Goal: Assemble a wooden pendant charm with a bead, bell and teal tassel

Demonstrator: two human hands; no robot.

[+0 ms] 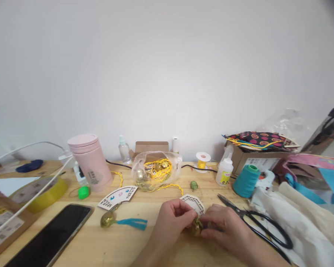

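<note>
My left hand (178, 218) pinches the top of a small gold bell (196, 228) by its loop, low in the middle of the view. Against the bell's right side is my right hand (225, 226), its fingers closed; what they grip is hidden. Just behind both hands lies a pale fan-shaped lattice piece (193, 202), with a yellow cord (169, 186) running from it. To the left, a finished-looking fan piece (118, 196) lies with another gold bell (107, 219) and a blue tassel (132, 223).
Black scissors (256, 218) lie right of my right hand, beside a teal thread cone (246, 180) and a glue bottle (224, 171). A plastic bag (136, 167) of bells and cords stands behind. Left are a phone (48, 237), pink tumbler (91, 163) and yellow tape (52, 193).
</note>
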